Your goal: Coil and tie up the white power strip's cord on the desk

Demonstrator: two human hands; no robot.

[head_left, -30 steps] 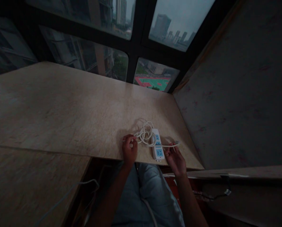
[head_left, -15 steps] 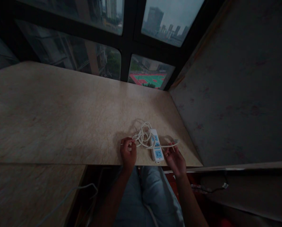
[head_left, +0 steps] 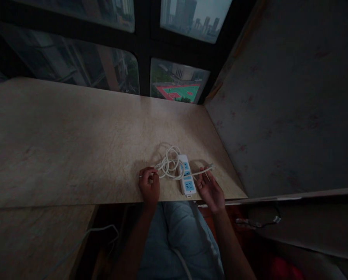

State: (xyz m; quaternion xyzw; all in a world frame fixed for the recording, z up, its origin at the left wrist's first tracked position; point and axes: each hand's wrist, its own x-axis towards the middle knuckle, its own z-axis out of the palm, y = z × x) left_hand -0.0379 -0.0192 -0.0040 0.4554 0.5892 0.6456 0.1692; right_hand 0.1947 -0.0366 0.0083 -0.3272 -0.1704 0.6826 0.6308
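Left hand [head_left: 149, 186] pinches the white cord [head_left: 168, 166] just below the middle of the frame. Right hand [head_left: 211, 191], further right, is half curled by the cord's end; I cannot tell if it grips. Between them, the power strip [head_left: 188, 186] sits under the cord.

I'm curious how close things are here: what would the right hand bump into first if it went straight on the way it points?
The right hand would likely meet the pale cord first: a stretch of it crosses right at the fingers. Depth is unclear, so they may be touching.
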